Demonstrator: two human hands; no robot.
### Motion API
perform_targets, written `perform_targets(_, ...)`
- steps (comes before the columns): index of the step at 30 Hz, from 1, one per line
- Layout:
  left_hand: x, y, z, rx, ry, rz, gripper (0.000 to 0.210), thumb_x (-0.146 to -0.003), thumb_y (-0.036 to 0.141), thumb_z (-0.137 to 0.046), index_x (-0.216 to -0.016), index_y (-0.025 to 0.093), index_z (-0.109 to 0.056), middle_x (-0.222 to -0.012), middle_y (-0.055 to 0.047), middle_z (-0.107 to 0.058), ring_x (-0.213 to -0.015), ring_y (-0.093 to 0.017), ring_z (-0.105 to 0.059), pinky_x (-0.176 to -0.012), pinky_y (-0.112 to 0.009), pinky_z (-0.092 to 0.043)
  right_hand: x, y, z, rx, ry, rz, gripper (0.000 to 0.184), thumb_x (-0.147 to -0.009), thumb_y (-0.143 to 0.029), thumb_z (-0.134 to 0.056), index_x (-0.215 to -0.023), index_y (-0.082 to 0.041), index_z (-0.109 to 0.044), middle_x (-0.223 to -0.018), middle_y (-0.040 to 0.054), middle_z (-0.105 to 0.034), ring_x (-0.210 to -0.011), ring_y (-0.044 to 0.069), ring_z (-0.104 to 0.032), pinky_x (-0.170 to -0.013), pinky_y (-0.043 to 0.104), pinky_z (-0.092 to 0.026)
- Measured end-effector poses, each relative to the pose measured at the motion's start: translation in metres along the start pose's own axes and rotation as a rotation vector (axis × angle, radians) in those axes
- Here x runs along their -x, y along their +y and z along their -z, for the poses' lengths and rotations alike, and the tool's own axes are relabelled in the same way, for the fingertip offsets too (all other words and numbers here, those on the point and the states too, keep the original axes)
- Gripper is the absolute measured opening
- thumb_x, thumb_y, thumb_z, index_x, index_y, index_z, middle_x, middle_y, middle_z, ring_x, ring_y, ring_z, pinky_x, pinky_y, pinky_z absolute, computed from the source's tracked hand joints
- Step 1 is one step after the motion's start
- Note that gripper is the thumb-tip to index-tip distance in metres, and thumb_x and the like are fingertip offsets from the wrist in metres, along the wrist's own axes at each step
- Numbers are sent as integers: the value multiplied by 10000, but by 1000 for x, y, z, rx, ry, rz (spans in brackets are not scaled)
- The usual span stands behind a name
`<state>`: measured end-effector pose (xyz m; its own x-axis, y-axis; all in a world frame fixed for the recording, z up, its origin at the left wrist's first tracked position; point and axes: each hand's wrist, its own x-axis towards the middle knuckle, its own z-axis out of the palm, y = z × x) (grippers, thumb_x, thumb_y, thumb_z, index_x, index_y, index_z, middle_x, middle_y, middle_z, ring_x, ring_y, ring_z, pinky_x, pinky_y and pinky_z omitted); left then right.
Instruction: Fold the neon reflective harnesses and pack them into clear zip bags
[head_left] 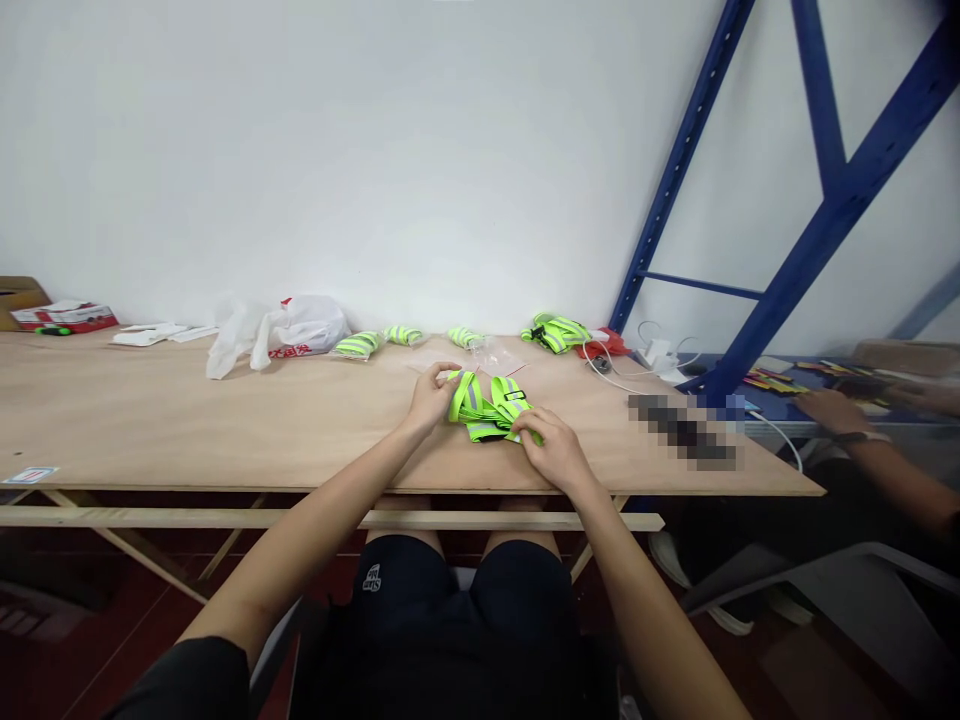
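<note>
Left hand (431, 397) pinches the left end of a neon reflective strap bundle (489, 407) at the plywood table's (225, 420) near edge; right hand (553, 452) clamps its right end. Folding appears under way; next, squaring the loops. Fingertips and buckle hard to make out; co-worker's hand (832, 410) partly cut off.

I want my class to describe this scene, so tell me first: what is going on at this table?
A seated person is handling a neon-yellow reflective strap bundle on a plywood table. The left hand grips its far left end, and the right hand holds its near right edge. Along the back of the table lie several folded straps, a looser pile of straps and a white plastic bag. At the right, another person's hand rests on a neighbouring surface.
</note>
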<state>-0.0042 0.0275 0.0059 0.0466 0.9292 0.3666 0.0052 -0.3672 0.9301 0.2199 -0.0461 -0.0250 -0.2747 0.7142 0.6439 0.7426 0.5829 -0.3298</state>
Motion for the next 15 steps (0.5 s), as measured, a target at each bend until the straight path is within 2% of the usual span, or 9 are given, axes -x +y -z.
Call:
perform_targets(2,-2,0,4,-22,-6,-7,330,-821,424,-680,-1021,175,-594,-514,74,-502,-441,-104,-424,-467,-214,-313,-1,-2,2,57,2,-52,312,-880,-126,-447,-889,-246,-735,-927,64,-706,-906,242,-647,-818,370,-504)
perform_targets(4,-5,2,8,-141,-22,-81,263,-867,388,-636,-1038,191,-605,-576,48,-548,-492,-123,-470,-511,-225,-345,-2,-6,1,141,-2,-73,283,-889,-151,-475,-908,-248,-740,-945,72,-706,-913,255,-643,-839,392,-494)
perform_targets(8,-16,8,9,-703,-106,-302,180,-941,237,-500,-1081,219,-612,-839,-48,-671,-752,-215,-607,-710,-296,-447,-1,-11,-5,208,-68,-12,128,-884,-293,-616,-901,-241,-731,-1272,131,-627,-1194,336,-556,-989,502,-442)
perform_targets(11,-17,10,1,-852,-171,-368,222,-894,140,-501,-1064,201,-630,-1098,-134,-665,-991,-285,-600,-857,-370,-453,1,-10,-10,180,-171,22,134,-894,-326,-631,-944,-243,-724,-1399,135,-567,-1290,338,-513,-1037,536,-422)
perform_targets(13,-9,9,-6,-906,-320,-502,230,-888,127,-481,-1023,195,-655,-1157,-145,-643,-1054,-288,-583,-902,-374,-442,1,-8,-11,179,-189,12,199,-918,-321,-599,-1056,-244,-719,-1392,137,-585,-1279,324,-537,-1047,535,-429)
perform_targets(15,2,6,-10,-981,-558,-635,230,-896,145,-459,-956,193,-675,-1056,-127,-664,-979,-263,-606,-868,-350,-453,1,-5,-11,177,-179,1,295,-935,-319,-565,-1184,-229,-696,-1393,144,-592,-1279,325,-546,-1062,534,-431)
